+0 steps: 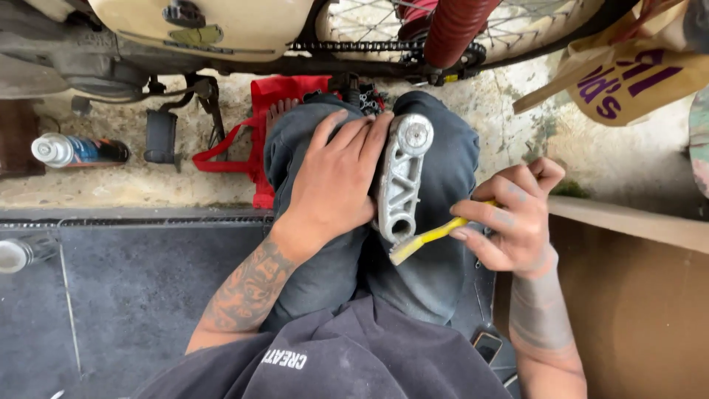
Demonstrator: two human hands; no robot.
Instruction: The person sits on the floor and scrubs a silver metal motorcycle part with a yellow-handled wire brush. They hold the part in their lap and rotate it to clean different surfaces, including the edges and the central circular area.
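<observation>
A grey cast-metal bracket (400, 177) with cut-out holes and a round boss at its far end lies on my knees, which are in dark trousers. My left hand (336, 181) presses on its left side and holds it in place. My right hand (513, 218) grips a yellow toothbrush (428, 238), whose head touches the near end of the bracket. Both forearms are tattooed.
A motorcycle stands just ahead, with its chain (347, 46), spoked wheel (517, 26) and footpeg (160, 136). A red bag (262, 111) lies under it. A spray can (77, 150) lies at the left. A tan bag (628, 74) hangs at the upper right. A wooden board (635, 295) flanks my right.
</observation>
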